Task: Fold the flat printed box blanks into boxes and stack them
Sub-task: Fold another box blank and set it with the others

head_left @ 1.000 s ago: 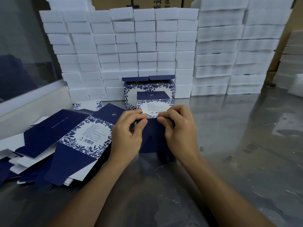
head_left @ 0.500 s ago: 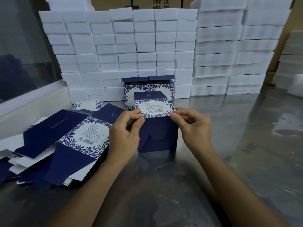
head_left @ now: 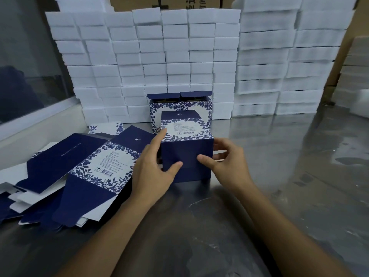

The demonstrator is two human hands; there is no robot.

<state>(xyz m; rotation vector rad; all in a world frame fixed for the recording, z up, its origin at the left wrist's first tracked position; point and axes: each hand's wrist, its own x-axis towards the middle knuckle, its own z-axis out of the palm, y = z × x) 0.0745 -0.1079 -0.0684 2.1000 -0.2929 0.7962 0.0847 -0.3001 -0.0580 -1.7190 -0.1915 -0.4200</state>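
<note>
Box (head_left: 187,156) of smooth navy card (floral printed top) stands at frame centre on shiny metal table (head_left: 289,176), left hand (head_left: 154,168) and right hand (head_left: 225,162) clasping its sides; flat blanks (head_left: 83,172) lie left.

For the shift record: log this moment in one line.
step: squaring box | left hand: holds folded box | right hand: holds box | flat blanks: left
</note>
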